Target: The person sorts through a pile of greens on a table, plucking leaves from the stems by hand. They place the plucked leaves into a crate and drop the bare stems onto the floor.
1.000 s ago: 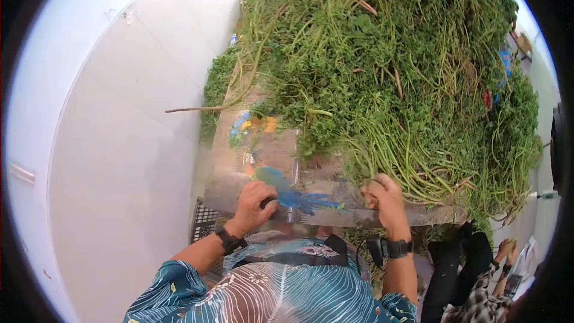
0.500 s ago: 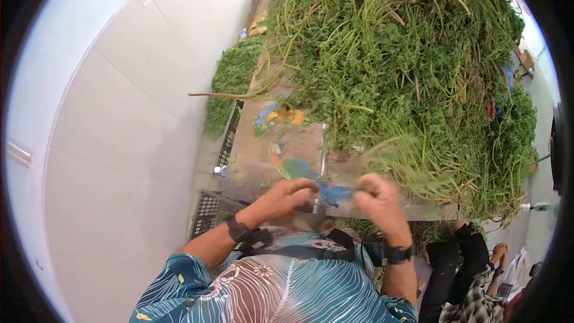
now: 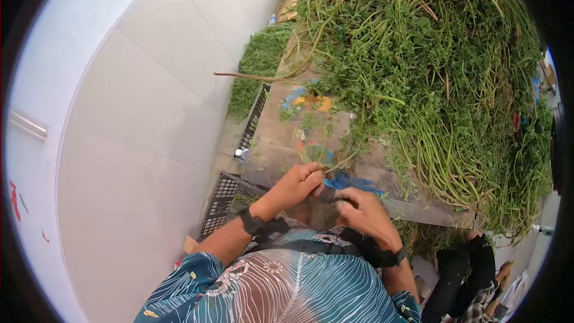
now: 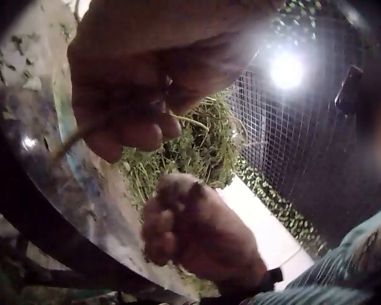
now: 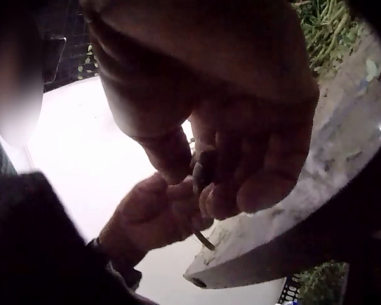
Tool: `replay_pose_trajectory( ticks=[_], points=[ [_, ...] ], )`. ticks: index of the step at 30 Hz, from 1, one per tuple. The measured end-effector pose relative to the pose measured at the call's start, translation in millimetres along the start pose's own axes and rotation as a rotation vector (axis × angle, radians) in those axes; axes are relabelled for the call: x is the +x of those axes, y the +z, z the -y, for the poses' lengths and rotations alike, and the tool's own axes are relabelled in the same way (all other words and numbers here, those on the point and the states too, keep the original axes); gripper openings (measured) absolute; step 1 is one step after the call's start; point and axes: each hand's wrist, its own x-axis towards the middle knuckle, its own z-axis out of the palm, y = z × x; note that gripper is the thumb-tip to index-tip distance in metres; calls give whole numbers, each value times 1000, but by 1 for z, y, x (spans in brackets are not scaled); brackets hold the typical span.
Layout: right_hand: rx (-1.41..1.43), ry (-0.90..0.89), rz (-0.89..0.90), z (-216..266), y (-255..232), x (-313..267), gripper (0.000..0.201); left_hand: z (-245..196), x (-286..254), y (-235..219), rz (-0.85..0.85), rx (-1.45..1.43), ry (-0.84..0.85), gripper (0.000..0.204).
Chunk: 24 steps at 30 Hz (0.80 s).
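Note:
My left hand (image 3: 302, 180) grips a thin green leafy stem (image 3: 326, 152) over the front edge of the table; the leafy part reaches out above the painted boards. In the left wrist view, the stem (image 4: 70, 143) passes through the curled fingers, and a short end sticks out on the other side. Close beside it is my right hand (image 3: 363, 210), fingers curled in. Between its thumb and forefinger shows a small dark piece (image 5: 204, 170), too shadowed for me to tell what it is. A large heap of leafy stems (image 3: 418, 84) covers most of the table.
The wooden table (image 3: 275, 143) carries blue and orange paint and leaf scraps. Black plastic crates (image 3: 222, 194) stand at its left, one holding cut greens (image 3: 263, 54). A bottle (image 3: 241, 154) is beside them. A pale wall (image 3: 137, 113) rises at left; another person (image 3: 472, 281) sits at right.
My right hand has come left from the edge of the heap, towards my left hand. The left hand has moved right and now holds a stem. The head view has shifted left.

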Motion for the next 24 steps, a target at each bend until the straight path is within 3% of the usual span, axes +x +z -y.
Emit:
replay_pose_trajectory(
  ticks=[3,6,7,10,13,16,19,24],
  points=[
    [137,0,-284,22,-7,-11,22,0,-7,3,14,135,43,23],
    [-214,-332,-461,22,-20,-3,23,-5,-11,11,25,180,27,24],
    [-385,-506,-450,22,-25,3,27,-6,-10,14,27,185,13,24],
    [-470,-488,-328,18,-21,7,32,-8,-8,18,101,264,79,25],
    [-214,-252,-141,20,-19,7,35,-15,-9,21,166,261,37,25],
    [-121,-144,-48,26,-21,3,39,-13,-7,20,205,337,61,27],
    [-142,-206,-49,20,-24,0,38,-17,-8,18,301,308,105,29],
    [-118,-311,-51,18,-19,-2,32,-28,-11,17,336,189,-54,31]
  ],
)
